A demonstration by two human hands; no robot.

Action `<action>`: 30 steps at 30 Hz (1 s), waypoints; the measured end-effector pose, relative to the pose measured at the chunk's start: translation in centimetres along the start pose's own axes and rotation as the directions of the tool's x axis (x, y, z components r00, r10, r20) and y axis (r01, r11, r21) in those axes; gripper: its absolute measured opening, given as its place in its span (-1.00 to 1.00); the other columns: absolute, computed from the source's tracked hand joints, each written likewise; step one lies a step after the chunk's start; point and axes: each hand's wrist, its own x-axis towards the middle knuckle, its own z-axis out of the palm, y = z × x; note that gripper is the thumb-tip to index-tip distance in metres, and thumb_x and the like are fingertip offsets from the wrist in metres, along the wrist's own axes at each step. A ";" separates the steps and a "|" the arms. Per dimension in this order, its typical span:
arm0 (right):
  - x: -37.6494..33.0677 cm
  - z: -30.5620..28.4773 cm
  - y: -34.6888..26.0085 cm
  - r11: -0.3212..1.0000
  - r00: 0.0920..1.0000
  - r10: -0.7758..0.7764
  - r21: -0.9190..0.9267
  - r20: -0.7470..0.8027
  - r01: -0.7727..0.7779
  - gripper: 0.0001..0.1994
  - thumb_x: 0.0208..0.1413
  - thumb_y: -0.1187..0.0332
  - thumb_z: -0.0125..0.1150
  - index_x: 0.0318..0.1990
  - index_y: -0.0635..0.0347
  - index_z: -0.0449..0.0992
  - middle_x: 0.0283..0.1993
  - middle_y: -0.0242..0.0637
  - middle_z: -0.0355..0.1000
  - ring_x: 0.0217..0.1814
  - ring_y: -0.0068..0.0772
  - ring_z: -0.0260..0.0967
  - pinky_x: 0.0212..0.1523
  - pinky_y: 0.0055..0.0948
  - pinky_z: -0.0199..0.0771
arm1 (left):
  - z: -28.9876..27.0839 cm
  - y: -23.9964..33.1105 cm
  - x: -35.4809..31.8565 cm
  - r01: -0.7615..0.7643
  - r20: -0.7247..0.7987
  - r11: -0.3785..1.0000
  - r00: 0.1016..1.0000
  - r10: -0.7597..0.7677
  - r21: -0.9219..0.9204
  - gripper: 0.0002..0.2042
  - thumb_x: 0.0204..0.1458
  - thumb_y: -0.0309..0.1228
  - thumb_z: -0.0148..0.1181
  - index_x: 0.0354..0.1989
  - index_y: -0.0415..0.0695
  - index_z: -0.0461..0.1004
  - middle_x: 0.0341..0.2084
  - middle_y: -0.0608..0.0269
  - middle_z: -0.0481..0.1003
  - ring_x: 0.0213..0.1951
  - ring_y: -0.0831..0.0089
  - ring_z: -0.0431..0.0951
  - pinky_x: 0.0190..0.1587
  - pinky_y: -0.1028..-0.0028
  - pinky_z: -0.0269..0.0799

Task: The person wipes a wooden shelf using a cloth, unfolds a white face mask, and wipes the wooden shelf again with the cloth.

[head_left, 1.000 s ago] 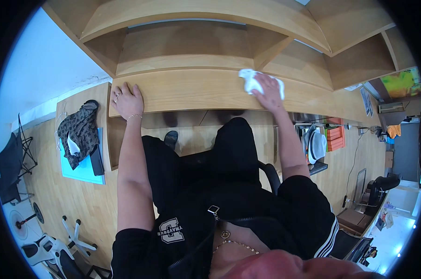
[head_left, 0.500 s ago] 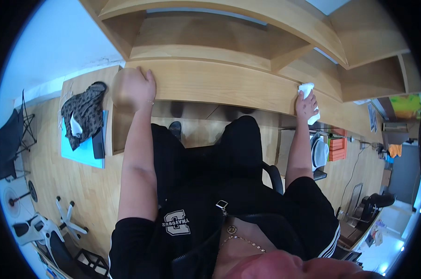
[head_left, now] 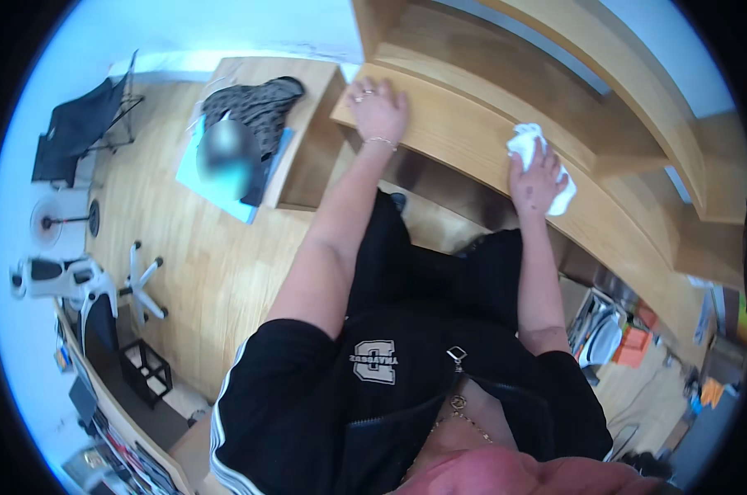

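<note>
My left hand lies with its fingers apart on the left end of a long light-wood desk top. Nothing is in it. Further right, my right hand presses a crumpled white cloth against the same top, close to the front edge. Folds of the cloth stick out beyond the fingertips and beside the wrist; its middle is hidden under the palm.
Open wooden shelves rise behind the desk top. To the left, a low wooden cabinet bears a dark patterned cloth and a light-blue folder. A crate of things stands on the floor at right.
The view has turned, so the desk now runs slantwise. My right hand has slid the white cloth leftward along the top, nearer my left hand, which stays at the left end.
</note>
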 end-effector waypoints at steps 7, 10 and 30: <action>-0.3 0.1 1.1 0.997 0.995 -0.067 0.034 -0.070 0.070 -0.38 0.20 -0.07 0.00 0.35 -0.01 0.21 0.38 -0.15 0.17 0.44 -0.02 0.05 0.34 0.23 -0.14 | 0.4 -11.9 -2.2 0.062 -0.395 0.912 0.888 -0.236 -0.407 -0.71 -0.04 -0.32 0.30 -0.12 -0.11 0.58 -0.22 0.15 0.55 -0.10 0.18 0.49 0.04 0.22 0.32; -0.1 -0.2 -0.5 0.994 0.994 -0.087 0.066 -0.062 0.091 -0.39 0.21 -0.06 0.01 0.34 0.01 0.21 0.38 -0.16 0.18 0.44 -0.04 0.05 0.35 0.23 -0.14 | 0.2 -28.3 -2.1 0.579 -0.357 0.692 0.594 -0.721 -0.432 -0.76 0.00 -0.33 0.22 -0.20 -0.17 0.61 -0.29 0.03 0.59 -0.17 0.15 0.57 -0.11 0.21 0.46; -0.1 -0.1 0.4 0.999 0.998 -0.048 0.006 -0.043 0.049 -0.37 0.16 -0.02 0.07 0.33 0.05 0.21 0.38 -0.22 0.17 0.44 -0.10 0.04 0.36 0.15 -0.13 | 2.6 -43.8 1.2 0.756 0.110 0.153 0.285 -0.952 -0.636 -0.79 -0.03 -0.37 0.38 -0.38 -0.28 0.55 -0.43 0.18 0.56 -0.42 0.42 0.48 -0.29 0.35 0.40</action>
